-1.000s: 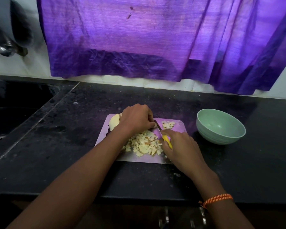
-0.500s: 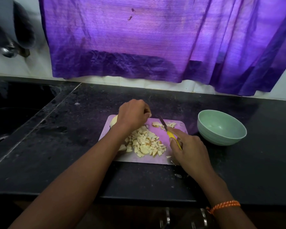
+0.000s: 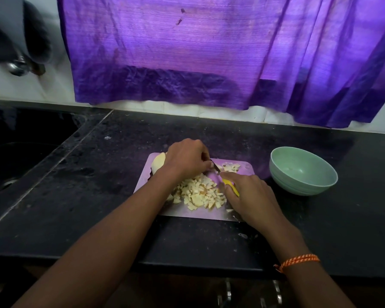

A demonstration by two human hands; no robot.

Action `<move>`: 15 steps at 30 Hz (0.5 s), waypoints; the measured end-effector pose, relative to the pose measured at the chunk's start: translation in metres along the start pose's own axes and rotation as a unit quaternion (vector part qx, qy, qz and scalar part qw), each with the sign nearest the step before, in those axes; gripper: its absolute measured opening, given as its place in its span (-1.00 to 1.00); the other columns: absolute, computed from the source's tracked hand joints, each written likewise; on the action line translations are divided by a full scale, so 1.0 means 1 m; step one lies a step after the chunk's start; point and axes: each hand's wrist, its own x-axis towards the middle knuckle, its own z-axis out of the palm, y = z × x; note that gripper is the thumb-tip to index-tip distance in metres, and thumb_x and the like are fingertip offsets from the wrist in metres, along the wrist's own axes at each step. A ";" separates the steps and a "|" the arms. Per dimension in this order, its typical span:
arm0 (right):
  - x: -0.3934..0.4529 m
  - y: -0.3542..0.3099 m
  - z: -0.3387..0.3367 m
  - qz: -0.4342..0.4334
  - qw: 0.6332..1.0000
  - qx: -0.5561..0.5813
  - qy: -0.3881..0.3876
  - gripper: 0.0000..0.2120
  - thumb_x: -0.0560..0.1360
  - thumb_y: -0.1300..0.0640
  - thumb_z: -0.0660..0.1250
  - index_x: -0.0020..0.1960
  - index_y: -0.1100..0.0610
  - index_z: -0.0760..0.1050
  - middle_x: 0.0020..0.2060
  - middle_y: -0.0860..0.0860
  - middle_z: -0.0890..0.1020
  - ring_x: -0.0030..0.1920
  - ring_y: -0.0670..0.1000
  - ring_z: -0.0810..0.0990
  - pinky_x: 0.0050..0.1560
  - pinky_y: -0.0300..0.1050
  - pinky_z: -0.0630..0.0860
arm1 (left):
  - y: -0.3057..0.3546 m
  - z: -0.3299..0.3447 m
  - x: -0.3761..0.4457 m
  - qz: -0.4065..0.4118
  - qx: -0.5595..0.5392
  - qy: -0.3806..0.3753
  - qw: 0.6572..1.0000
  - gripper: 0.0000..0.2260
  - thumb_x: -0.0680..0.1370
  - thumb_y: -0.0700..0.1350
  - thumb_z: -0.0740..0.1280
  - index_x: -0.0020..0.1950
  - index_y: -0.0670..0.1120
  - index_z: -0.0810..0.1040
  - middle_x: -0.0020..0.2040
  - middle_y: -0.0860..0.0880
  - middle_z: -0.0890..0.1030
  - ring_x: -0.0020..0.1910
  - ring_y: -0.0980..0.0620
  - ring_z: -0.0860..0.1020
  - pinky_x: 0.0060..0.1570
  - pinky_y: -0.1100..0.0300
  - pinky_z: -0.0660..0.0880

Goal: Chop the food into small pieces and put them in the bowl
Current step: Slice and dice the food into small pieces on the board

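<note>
Looking down from the head view, I see my left hand (image 3: 186, 160) curled over a pale uncut piece of food (image 3: 158, 162) at the far left of the lilac cutting board (image 3: 246, 168). My right hand (image 3: 251, 197) grips the yellow-handled knife (image 3: 230, 187), forefinger laid along its top, blade angled toward the left hand's fingers. The chopped pile (image 3: 200, 193) lies between the two hands; a smaller heap (image 3: 231, 167) sits just beyond the blade. The green bowl (image 3: 302, 171) stands on the black worktop (image 3: 98, 185) to the right of the right hand, apart from the board. An orange thread band (image 3: 298, 261) circles the right wrist.
</note>
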 end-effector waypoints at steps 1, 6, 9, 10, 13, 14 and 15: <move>0.000 0.000 0.000 -0.002 1.000 0.008 -0.003 -0.63 0.67 -0.13 0.16 0.46 -0.21 0.43 0.11 0.01 0.68 0.06 0.07 0.60 -0.11 -0.05 0.43 | 0.001 0.001 0.000 0.006 0.006 0.002 1.000 -0.81 0.52 0.23 0.51 -0.04 0.15 0.77 -0.17 0.17 0.71 -0.16 0.12 0.62 -0.28 0.18 0.49; -0.007 0.003 0.000 -0.001 0.999 0.035 -0.006 -0.61 0.65 -0.18 0.15 0.47 -0.25 0.42 0.08 -0.01 0.69 0.05 0.08 0.62 -0.07 -0.01 0.53 | 0.003 0.002 0.000 0.009 0.011 0.003 1.000 -0.80 0.50 0.24 0.54 -0.05 0.15 0.76 -0.19 0.18 0.70 -0.19 0.15 0.61 -0.32 0.20 0.47; -0.023 0.009 -0.005 0.001 0.999 0.053 0.004 -0.60 0.64 -0.19 0.17 0.46 -0.27 0.44 0.06 -0.02 0.70 0.03 0.09 0.63 -0.04 0.01 0.56 | 0.005 0.001 -0.001 0.011 0.011 0.002 1.000 -0.80 0.52 0.23 0.53 -0.05 0.13 0.76 -0.19 0.18 0.70 -0.19 0.17 0.60 -0.33 0.21 0.45; -0.030 0.012 -0.006 0.004 0.998 0.062 0.006 -0.59 0.62 -0.20 0.16 0.45 -0.29 0.44 0.04 -0.03 0.71 0.00 0.06 0.63 -0.04 0.02 0.57 | 0.005 0.001 -0.001 0.011 0.011 0.003 1.000 -0.81 0.52 0.23 0.53 -0.04 0.13 0.76 -0.18 0.18 0.70 -0.19 0.17 0.61 -0.32 0.20 0.47; -0.045 0.020 -0.006 0.016 0.995 0.094 0.005 -0.58 0.59 -0.22 0.15 0.45 -0.34 0.41 -0.14 -0.11 0.68 -0.15 -0.05 0.59 -0.11 0.01 0.57 | 0.005 -0.001 -0.001 0.012 0.007 0.001 1.000 -0.82 0.54 0.21 0.52 -0.01 0.13 0.76 -0.15 0.18 0.71 -0.17 0.17 0.61 -0.28 0.19 0.52; -0.047 0.022 -0.005 0.017 0.994 0.108 0.018 -0.60 0.60 -0.18 0.20 0.43 -0.35 0.43 -0.28 -0.13 0.62 -0.25 -0.11 0.53 -0.19 -0.03 0.54 | 0.004 -0.002 -0.001 0.018 0.007 -0.002 1.000 -0.82 0.55 0.20 0.52 0.00 0.13 0.76 -0.14 0.18 0.71 -0.16 0.17 0.61 -0.29 0.20 0.50; -0.047 0.024 -0.004 0.018 0.991 0.128 0.039 -0.61 0.60 -0.11 0.27 0.41 -0.33 0.47 -0.39 -0.14 0.53 -0.34 -0.13 0.45 -0.26 -0.07 0.48 | 0.005 -0.004 -0.001 0.024 0.005 -0.004 1.000 -0.82 0.56 0.20 0.51 0.00 0.13 0.77 -0.13 0.18 0.71 -0.15 0.17 0.61 -0.32 0.22 0.46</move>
